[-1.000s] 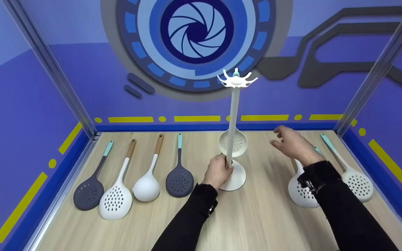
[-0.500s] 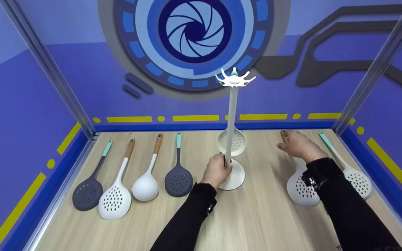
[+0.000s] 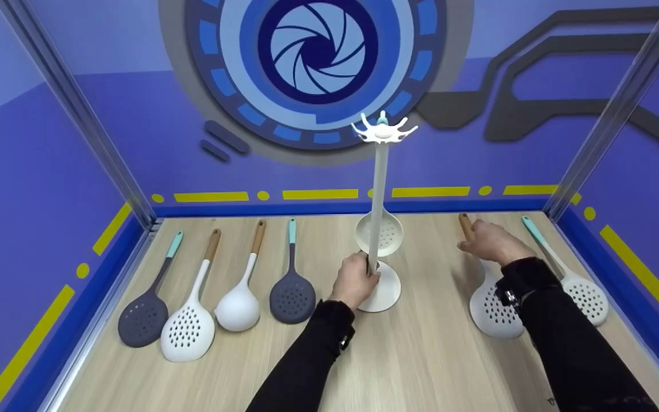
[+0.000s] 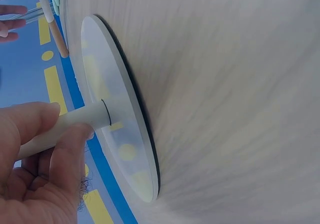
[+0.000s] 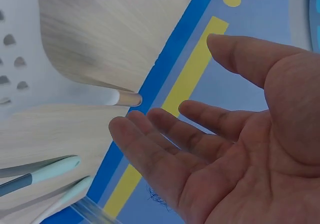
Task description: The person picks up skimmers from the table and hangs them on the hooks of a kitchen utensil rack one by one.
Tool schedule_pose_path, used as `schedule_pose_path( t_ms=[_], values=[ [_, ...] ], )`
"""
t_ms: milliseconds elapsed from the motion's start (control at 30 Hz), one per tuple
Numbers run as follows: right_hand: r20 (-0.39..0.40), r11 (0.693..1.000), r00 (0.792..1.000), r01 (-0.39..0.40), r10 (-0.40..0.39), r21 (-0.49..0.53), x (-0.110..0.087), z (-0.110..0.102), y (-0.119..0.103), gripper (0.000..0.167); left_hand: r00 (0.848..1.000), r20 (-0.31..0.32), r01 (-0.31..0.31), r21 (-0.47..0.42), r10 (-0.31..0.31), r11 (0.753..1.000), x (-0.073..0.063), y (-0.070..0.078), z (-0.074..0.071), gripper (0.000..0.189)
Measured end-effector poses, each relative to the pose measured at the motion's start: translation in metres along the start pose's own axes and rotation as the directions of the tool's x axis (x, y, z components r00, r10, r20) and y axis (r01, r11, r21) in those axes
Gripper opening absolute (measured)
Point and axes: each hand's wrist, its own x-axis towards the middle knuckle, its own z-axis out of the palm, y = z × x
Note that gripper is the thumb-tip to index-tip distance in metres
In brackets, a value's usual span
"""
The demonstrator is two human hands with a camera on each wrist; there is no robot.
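My left hand (image 3: 356, 281) grips the lower pole of a white utensil stand (image 3: 381, 171), just above its round base (image 4: 117, 114). A cream perforated ladle (image 3: 389, 232) hangs behind the pole, its teal handle tip showing among the hooks. My right hand (image 3: 492, 240) is over the wooden handle (image 3: 465, 224) of a white slotted turner (image 3: 495, 312) lying at the right. In the right wrist view that hand (image 5: 225, 149) has its fingers spread, apart from the turner's handle (image 5: 129, 98). My right forearm hides part of the turner's head.
To the left lie a dark slotted turner (image 3: 142, 320), a white slotted turner (image 3: 188, 332), a white ladle (image 3: 238, 309) and a dark perforated skimmer (image 3: 293, 300). At far right is a cream perforated skimmer (image 3: 587, 300). A dark-shafted utensil with teal handle (image 5: 55, 169) lies near it.
My right hand has moved slightly right and down, uncovering the end of the wooden handle. The left hand stays on the pole; the stand has not moved.
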Motion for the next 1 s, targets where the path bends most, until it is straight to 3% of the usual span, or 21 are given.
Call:
schedule_pose_path(
  t_ms=[167, 433, 733, 1000],
  values=[
    [0.02, 1.0, 1.0, -0.015, 0.015, -0.009, 0.001, 0.003, 0.004, 0.07, 1.0, 0.0, -0.003, -0.004, 0.003, 1.0, 0.0, 0.0, 0.0, 0.012],
    [-0.001, 1.0, 1.0, -0.024, 0.024, -0.01, 0.004, 0.008, 0.006, 0.047, 1.0, -0.002, -0.013, -0.01, 0.013, 1.0, 0.0, 0.0, 0.0, 0.012],
    [0.005, 0.998, 0.998, -0.055, 0.055, -0.034, 0.008, 0.013, 0.009, 0.034, 1.0, -0.011, -0.028, 0.01, 0.028, 1.0, 0.0, -0.001, 0.0, 0.012],
    [-0.041, 0.997, 0.998, -0.049, 0.047, -0.053, 0.01, 0.018, 0.011, 0.022, 1.0, 0.001, -0.003, 0.007, 0.003, 1.0, 0.0, -0.001, 0.001, 0.013]
  ],
)
